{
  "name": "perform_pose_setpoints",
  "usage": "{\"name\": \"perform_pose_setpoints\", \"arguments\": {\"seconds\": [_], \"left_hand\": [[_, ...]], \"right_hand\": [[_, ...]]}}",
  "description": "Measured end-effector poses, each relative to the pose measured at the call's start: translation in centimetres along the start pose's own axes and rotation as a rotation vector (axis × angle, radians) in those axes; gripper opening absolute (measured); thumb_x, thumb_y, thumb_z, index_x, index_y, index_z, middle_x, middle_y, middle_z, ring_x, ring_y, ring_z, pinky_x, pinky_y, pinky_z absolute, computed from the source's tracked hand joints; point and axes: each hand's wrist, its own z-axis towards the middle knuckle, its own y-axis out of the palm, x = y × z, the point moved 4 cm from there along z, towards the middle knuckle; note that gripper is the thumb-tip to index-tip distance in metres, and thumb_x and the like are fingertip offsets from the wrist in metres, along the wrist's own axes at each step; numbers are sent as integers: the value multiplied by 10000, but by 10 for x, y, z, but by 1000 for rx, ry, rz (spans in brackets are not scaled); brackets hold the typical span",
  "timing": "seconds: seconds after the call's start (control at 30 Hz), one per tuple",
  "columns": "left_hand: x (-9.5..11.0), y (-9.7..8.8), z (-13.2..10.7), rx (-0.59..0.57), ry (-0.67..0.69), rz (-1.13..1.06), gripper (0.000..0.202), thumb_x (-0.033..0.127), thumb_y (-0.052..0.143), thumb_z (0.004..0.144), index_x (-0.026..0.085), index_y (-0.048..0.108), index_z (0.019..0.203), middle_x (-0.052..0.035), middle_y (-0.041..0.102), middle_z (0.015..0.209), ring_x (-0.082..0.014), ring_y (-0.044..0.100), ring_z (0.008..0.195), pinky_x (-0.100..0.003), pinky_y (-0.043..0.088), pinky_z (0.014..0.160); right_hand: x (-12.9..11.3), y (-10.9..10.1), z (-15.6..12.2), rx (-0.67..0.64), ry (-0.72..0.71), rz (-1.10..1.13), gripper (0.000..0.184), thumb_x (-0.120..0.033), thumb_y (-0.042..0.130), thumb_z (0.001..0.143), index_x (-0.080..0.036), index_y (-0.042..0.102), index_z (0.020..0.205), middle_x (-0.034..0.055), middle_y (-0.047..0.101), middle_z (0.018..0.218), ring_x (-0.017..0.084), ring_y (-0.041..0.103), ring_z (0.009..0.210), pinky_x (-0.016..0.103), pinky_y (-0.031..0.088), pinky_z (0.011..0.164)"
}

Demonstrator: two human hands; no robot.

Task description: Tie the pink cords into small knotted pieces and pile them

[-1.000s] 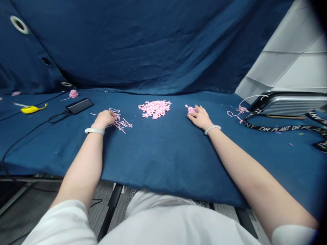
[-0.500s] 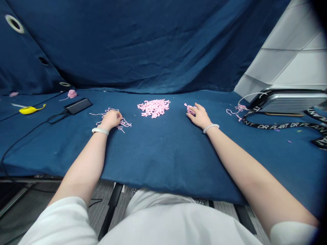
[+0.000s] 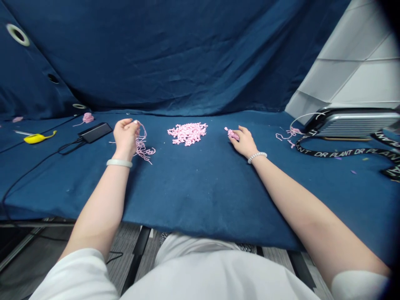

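Note:
My left hand [image 3: 126, 136] is raised above the table, fingers pinched together on a loose bundle of pink yarn strands [image 3: 142, 150]. The strands hang from the fingertips, their lower ends over the blue cloth. On the right, my right hand [image 3: 245, 141] rests low on the cloth. Its fingers curl over a small clump of pink knotted yarn [image 3: 231, 134], partly hidden beneath them. Between both hands lies a larger heap of short pink knotted yarn pieces [image 3: 188, 133], touched by neither hand.
Left on the blue cloth [image 3: 193, 200] are a black box [image 3: 95, 131] with cables, a yellow-handled tool [image 3: 39, 138] and a small pink yarn ball [image 3: 88, 117]. At right, a silver ribbed case [image 3: 359, 124], a black lettered strap [image 3: 331, 154] and pink yarn scraps [image 3: 293, 132].
My left hand has risen from the cloth and moved slightly left, lifting the pink strands so they dangle. My right hand has stayed at the small clump.

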Motion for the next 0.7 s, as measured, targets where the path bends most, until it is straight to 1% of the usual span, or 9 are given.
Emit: {"name": "perform_pose_setpoints", "arguments": {"seconds": [0.1,0.17,0.27,0.37,0.43,0.5,0.53,0.6,0.7], "left_hand": [[18,9,-14,-1,-76,-351,211,216,607,724,214,453,868,-18,624,813,-128,625,755,-280,507,719],[35,24,-33,-75,-42,-412,245,228,668,676,199,488,841,-7,625,757,-122,619,693,-268,503,677],[58,55,-72,-267,52,-263,275,265,726,647,164,570,850,-30,659,754,-131,626,677,-262,499,668],[68,78,-110,-459,163,-110,236,282,711,677,153,620,852,-47,688,786,-157,648,722,-271,507,699],[69,86,-124,-513,243,-4,183,284,671,719,157,645,849,-50,697,808,-164,653,734,-278,511,713],[68,88,-130,-513,321,94,156,283,631,755,165,664,851,-49,701,833,-165,652,741,-283,511,730],[67,88,-130,-505,350,132,155,283,614,770,169,670,859,-48,703,846,-166,652,748,-285,510,739],[64,88,-129,-505,379,195,170,293,589,791,177,678,879,-47,708,866,-172,653,761,-291,505,754],[60,90,-126,-546,390,295,187,303,562,810,197,691,895,-42,717,882,-183,653,768,-298,494,765]], "right_hand": [[-32,-7,-1,53,-51,100,377,-333,528,823,-135,624,1130,171,492,1314,295,434,1246,468,327,1056],[-66,-7,-4,9,-99,251,376,-366,522,837,-152,620,1129,148,563,1236,263,497,1183,437,354,1043],[-123,2,-13,-230,-162,590,473,-422,545,828,-183,540,1236,101,577,1250,210,556,1119,367,414,994],[-166,10,-28,-517,-285,825,425,-433,538,832,-202,569,1187,64,628,1178,178,607,1027,310,468,899],[-175,12,-35,-602,-321,811,328,-440,530,833,-168,667,956,54,701,945,170,647,867,291,489,802],[-171,11,-37,-639,-275,770,338,-432,527,833,-143,666,726,42,690,719,146,642,686,270,488,702],[-167,11,-35,-649,-233,760,347,-422,530,830,-139,651,669,33,668,644,132,624,615,259,481,658],[-157,7,-31,-671,-153,772,323,-398,541,820,-137,646,661,13,631,562,112,590,533,242,464,601],[-146,-3,-19,-675,-115,789,287,-369,549,806,-135,659,682,-4,598,520,102,560,511,234,445,585]]}}
